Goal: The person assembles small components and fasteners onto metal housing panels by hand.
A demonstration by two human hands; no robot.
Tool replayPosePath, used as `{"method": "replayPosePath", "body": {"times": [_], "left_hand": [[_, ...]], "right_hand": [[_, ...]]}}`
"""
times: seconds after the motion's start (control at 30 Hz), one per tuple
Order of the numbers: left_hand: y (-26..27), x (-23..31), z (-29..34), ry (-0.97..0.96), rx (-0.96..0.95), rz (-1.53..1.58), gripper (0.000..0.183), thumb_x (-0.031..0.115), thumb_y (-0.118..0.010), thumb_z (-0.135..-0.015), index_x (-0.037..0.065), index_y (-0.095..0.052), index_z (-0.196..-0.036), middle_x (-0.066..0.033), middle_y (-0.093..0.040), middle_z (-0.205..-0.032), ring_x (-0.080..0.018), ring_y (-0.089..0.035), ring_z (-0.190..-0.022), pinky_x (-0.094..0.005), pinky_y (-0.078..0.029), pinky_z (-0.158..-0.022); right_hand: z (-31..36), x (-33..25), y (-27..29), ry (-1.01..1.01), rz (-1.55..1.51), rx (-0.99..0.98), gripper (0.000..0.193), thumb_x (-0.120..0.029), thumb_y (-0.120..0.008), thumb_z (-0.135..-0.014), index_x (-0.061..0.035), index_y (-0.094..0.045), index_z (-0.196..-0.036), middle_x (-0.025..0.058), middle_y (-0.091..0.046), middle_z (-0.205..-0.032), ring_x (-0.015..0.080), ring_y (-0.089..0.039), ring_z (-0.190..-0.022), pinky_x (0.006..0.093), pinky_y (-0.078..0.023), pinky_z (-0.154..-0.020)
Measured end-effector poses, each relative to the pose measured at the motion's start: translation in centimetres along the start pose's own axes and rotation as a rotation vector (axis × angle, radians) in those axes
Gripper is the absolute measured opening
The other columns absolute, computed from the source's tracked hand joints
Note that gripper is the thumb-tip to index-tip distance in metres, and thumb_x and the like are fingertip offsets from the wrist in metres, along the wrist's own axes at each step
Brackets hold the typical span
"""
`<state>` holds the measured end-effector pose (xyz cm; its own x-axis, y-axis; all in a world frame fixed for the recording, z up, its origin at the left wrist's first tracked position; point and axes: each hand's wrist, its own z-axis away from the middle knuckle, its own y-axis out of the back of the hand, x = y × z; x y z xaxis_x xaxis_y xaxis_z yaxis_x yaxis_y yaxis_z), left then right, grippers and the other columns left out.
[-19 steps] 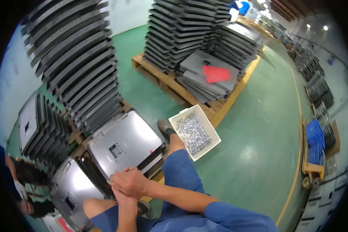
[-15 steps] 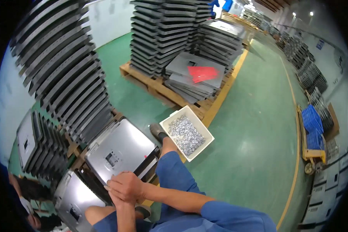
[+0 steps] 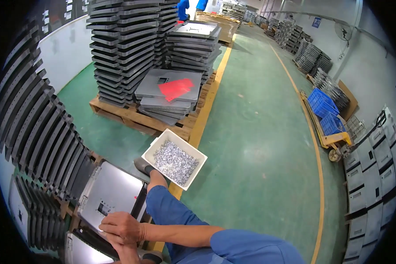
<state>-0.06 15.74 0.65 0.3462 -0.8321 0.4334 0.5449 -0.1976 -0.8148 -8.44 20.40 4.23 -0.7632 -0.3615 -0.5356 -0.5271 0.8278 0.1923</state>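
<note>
Right, here's the right hand [image 3: 122,225] curled over the left hand [image 3: 111,239], the pair pressed together at the near edge of a silvery metal panel [image 3: 116,187]. The panel spreads out just ahead of them; whether they touch it, I can't tell, nor whether anything's gripped between them. A second panel [image 3: 86,251] gleams to their lower left, and ahead, rightward, a white bin [image 3: 199,164] of small shiny pieces [image 3: 175,162] sits beside a shoe [image 3: 141,165].
</note>
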Motion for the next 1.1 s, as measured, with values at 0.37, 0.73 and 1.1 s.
{"method": "replayPosePath", "body": {"times": [0.37,0.73,1.1], "left_hand": [[2.5,4.3,-0.7,0.183,0.29,-0.014,0.021,0.016,-0.047,-0.089,-0.002,-0.055,-0.082,-0.0112,-0.059,-0.079,-0.0247,-0.061,-0.077,-0.035,-0.057,-0.072],[2.5,13.0,1.5,0.134,0.192,0.03,0.035,0.031,-0.042,-0.091,0.0,-0.053,-0.08,-0.0144,-0.058,-0.077,-0.026,-0.06,-0.069,-0.034,-0.054,-0.063],[4.8,13.5,2.5,0.432,0.275,0.475,0.034,0.031,-0.038,-0.091,0.002,-0.051,-0.079,-0.0157,-0.055,-0.079,-0.0266,-0.06,-0.074,-0.0326,-0.052,-0.06]], "right_hand": [[12.7,14.6,-0.9,-0.683,0.129,-0.84,0.02,-0.017,-0.049,-0.083,-0.0004,-0.061,-0.082,0.0123,-0.058,-0.067,0.0199,-0.056,-0.059,0.0324,-0.046,-0.051],[5.3,17.6,-7.1,-1.371,-0.349,-1.044,0.027,-0.025,-0.053,-0.086,0.0026,-0.054,-0.091,0.0105,-0.062,-0.073,0.0152,-0.059,-0.059,0.026,-0.049,-0.051],[-0.5,26.7,-18.9,-1.558,-0.479,-0.488,0.019,-0.018,-0.064,-0.08,-0.0003,-0.058,-0.085,-0.0011,-0.047,-0.066,0.0054,-0.04,-0.055,0.0178,-0.029,-0.045]]}}
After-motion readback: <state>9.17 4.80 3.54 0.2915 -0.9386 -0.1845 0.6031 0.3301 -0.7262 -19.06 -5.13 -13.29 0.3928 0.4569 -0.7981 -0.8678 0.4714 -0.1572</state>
